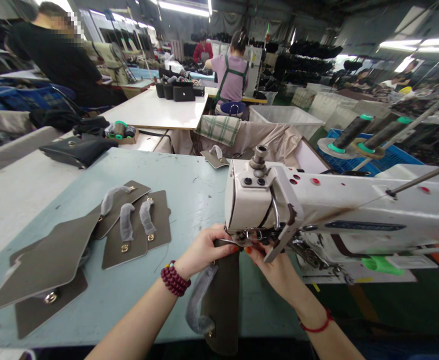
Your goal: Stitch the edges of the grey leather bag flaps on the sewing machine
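Observation:
A dark olive leather flap piece (223,295) with a foam-wrapped clasp lies under the head of a white sewing machine (264,200). My left hand (204,250) pinches its top edge right by the needle area. My right hand (272,265) grips the same piece from the right, fingers curled under the presser foot. Both hands are closed on the leather. A dark bead bracelet sits on my left wrist, a red cord on my right.
Several matching flap pieces (129,225) lie spread on the pale blue table (189,185) to the left. A black bag (77,150) rests farther back. Thread cones (349,132) stand on the right. Other people work at benches behind.

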Demonstrator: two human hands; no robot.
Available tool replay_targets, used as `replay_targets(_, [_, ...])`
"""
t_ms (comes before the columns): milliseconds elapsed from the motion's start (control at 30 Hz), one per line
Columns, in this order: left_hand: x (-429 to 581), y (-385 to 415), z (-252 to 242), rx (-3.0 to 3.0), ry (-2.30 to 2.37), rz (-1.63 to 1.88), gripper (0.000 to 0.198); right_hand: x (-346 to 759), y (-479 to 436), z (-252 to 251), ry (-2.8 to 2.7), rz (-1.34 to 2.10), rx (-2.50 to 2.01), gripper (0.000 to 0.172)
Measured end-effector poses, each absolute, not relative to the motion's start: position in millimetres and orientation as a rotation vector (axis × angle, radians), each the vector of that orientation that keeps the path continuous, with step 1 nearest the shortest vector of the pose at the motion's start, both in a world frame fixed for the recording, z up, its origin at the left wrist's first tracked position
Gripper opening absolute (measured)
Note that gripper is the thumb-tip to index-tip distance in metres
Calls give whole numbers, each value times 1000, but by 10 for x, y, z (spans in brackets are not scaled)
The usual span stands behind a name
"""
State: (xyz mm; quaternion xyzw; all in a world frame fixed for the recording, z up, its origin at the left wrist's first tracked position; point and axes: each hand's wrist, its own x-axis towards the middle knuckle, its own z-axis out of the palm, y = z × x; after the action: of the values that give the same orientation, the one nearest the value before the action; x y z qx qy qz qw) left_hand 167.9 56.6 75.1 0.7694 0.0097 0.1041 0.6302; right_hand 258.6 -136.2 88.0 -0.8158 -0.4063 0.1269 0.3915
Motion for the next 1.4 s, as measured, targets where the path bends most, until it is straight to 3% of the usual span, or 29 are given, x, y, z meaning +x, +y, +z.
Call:
replay_targets(767, [1712, 459, 783, 1766, 45, 212, 14, 2751, -1425, 853, -1165, 165, -2094, 13])
replay_targets(1400, [1713, 413, 815, 1866, 66, 242, 11, 2775, -1397, 1012, -1150, 239, -2062, 12])
